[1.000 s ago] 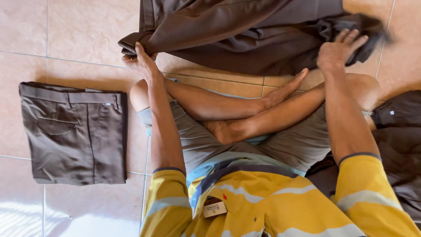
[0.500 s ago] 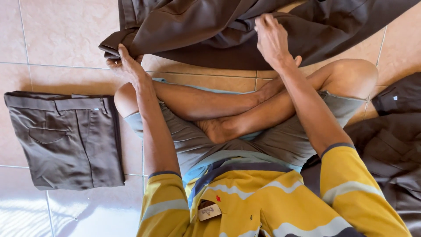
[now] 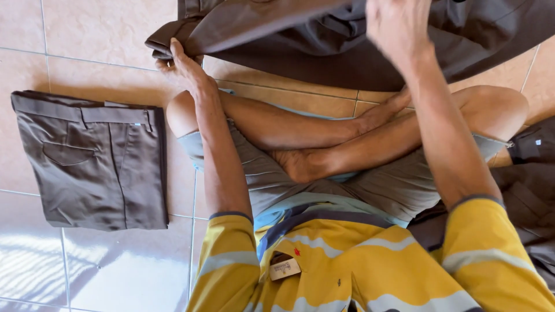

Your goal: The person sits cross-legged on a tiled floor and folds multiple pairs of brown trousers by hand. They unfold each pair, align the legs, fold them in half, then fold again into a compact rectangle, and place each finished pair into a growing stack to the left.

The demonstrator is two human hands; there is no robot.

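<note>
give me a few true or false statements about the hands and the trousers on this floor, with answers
1. The left hand grips a corner of the dark brown garment spread in front of the person. True.
2. The right hand rests on the person's knee. False: it is up on the brown garment, near its middle.
3. A folded pair of brown trousers lies on the tiled floor on the person's left. True.
4. The folded trousers touch the left hand. False: they lie apart from it, with bare tile between.
5. The person sits cross-legged. True.
</note>
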